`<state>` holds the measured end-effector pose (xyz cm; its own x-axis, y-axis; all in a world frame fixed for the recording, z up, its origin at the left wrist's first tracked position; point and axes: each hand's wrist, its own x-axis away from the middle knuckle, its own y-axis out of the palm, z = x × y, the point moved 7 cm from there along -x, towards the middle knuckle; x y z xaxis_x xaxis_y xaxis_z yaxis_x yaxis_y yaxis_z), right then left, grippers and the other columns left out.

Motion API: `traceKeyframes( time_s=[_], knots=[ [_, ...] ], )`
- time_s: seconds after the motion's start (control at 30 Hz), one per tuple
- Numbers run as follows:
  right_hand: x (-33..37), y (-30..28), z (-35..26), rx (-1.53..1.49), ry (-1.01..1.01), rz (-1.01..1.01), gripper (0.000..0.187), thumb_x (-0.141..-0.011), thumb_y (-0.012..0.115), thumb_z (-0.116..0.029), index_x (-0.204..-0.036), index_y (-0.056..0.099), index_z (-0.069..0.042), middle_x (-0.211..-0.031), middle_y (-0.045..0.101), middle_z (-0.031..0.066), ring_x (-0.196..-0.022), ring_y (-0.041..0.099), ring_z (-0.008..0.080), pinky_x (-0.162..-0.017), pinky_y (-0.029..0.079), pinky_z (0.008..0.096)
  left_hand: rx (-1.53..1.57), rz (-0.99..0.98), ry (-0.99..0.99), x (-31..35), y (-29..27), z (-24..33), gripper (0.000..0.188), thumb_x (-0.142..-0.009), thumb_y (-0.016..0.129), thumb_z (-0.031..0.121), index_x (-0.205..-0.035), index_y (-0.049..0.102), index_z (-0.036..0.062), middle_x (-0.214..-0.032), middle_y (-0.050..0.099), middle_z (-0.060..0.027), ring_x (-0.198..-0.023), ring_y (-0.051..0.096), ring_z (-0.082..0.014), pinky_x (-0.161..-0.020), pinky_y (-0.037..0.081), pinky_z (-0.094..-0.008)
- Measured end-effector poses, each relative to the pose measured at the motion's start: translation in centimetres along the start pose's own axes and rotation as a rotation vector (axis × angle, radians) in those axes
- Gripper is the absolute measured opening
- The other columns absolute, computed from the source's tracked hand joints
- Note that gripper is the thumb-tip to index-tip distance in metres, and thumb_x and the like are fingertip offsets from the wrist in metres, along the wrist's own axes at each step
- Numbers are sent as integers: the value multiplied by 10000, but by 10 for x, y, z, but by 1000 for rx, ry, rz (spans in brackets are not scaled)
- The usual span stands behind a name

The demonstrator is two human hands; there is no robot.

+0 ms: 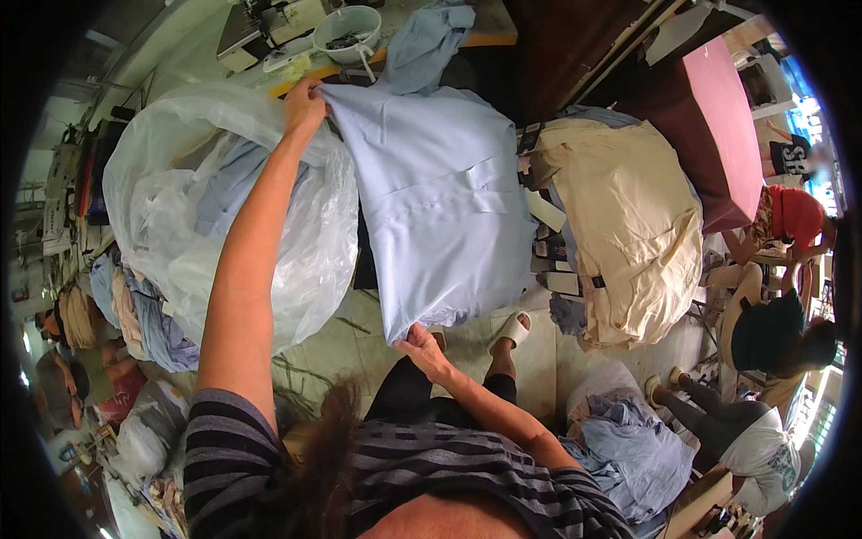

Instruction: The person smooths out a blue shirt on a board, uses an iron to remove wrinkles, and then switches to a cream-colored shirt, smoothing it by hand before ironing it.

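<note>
A light blue garment (440, 207) is spread out in front of me, with a stitched tab or fold across its middle. At its far left corner, my left hand (305, 110) is closed in a pinch on the cloth, the arm stretched out. My right hand (426, 353) pinches the near left corner, close to my body. The garment's left edge runs fairly straight between the two hands. More blue cloth (426, 45) lies beyond its far end, on the table edge. What supports the garment is mostly hidden beneath it.
Left stands a large clear plastic bag (323, 260) with blue cloth inside. A pile of beige garments (628, 225) is at right, beside a maroon-covered block (709, 135). A white bowl (347, 34) sits on the far table. Blue cloth (633, 449) is heaped lower right. Several people work nearby.
</note>
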<state>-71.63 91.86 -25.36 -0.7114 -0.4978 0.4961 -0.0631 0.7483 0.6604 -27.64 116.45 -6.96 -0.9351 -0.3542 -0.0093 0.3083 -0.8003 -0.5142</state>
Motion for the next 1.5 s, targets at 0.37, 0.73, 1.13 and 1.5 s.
traceKeyframes(
  time_s=[0.37,0.73,1.13,1.5],
  knots=[
    [67,-86,-12,305,364,169,462,-943,691,-274,-1354,552,-114,-1295,586,73,-1179,550,196,-964,465,367,-720,16,644,92,60,63,381,-843,678,142,-1219,619,127,-1227,560,-130,-1182,529,-328,-963,442,-496],
    [204,-172,-279,357,7,122,365,-990,632,-175,-1334,566,-72,-1207,657,29,-1025,607,108,-871,483,274,-1188,-240,376,184,127,57,566,-879,714,368,-1380,545,166,-1476,463,-140,-1336,451,-355,-1057,341,-553],
    [230,-303,-537,1225,-715,649,252,-899,644,-49,-1149,645,-18,-1029,678,132,-811,673,202,-703,547,315,29,-492,335,409,351,238,242,-863,750,197,-1014,688,17,-985,676,-131,-826,680,-261,-678,533,-369],
    [224,-305,-497,1243,-715,657,380,-843,649,-10,-1219,594,-17,-1201,580,198,-1064,601,337,-903,504,418,-4,-520,292,472,400,216,500,-855,761,204,-1241,497,28,-1142,525,-178,-1019,586,-374,-835,513,-433]
  ],
)
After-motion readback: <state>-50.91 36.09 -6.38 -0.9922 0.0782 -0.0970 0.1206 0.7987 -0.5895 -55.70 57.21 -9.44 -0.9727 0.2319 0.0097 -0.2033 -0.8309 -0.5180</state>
